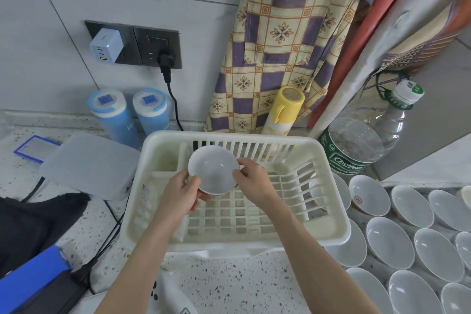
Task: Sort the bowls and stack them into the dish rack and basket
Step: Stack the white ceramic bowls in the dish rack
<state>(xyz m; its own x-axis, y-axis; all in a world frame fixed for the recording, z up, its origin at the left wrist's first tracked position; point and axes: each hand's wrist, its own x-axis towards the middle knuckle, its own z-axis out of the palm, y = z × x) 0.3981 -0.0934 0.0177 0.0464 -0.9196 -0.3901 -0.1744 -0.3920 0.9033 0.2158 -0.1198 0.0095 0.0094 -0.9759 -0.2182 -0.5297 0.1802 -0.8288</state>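
A small white bowl (213, 169) is held tilted over the cream plastic dish rack (328, 186), above its back left part. My left hand (181, 192) grips the bowl's lower left rim. My right hand (251, 177) pinches its right rim. Nothing else lies in the rack. Several white bowls (390, 242) lie spread on the counter to the right of the rack; one of them (367, 195) has a red mark on its side.
A large clear water bottle (362, 140) stands at the rack's back right. Two blue canisters (114, 115), a yellow-capped spray can (283, 112) and a hanging apron (280, 46) line the wall. A translucent box (89, 163), black cloth (33, 224) and cables (107, 237) lie left.
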